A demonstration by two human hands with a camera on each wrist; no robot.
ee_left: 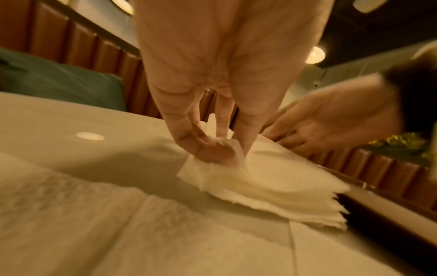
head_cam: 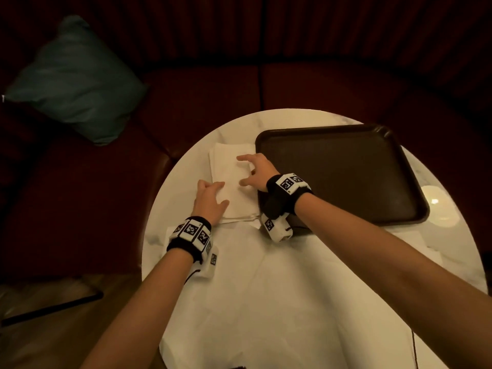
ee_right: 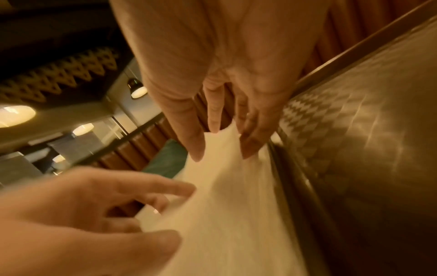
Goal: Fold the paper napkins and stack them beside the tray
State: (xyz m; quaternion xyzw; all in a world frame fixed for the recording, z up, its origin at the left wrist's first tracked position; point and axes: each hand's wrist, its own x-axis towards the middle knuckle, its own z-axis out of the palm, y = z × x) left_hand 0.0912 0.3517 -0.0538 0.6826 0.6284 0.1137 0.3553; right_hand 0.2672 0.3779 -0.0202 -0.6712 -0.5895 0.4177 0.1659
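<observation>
A stack of folded white napkins (head_cam: 229,169) lies on the round white table (head_cam: 178,187), right beside the left edge of the dark brown tray (head_cam: 332,169). My left hand (head_cam: 215,189) is at the stack's near left corner. In the left wrist view, this hand (ee_left: 220,149) pinches a crumpled bit of the top napkin (ee_left: 272,179) between thumb and fingers. My right hand (head_cam: 246,169) rests on top of the stack with its fingers spread. In the right wrist view, its straight fingertips (ee_right: 198,149) touch the paper (ee_right: 224,205) next to the tray's rim (ee_right: 290,186).
A large unfolded napkin (head_cam: 266,288) covers the near part of the table under my forearms. A dark red bench (head_cam: 213,83) curves round the far side, with a teal cushion (head_cam: 77,81) on it at the left. The tray holds nothing.
</observation>
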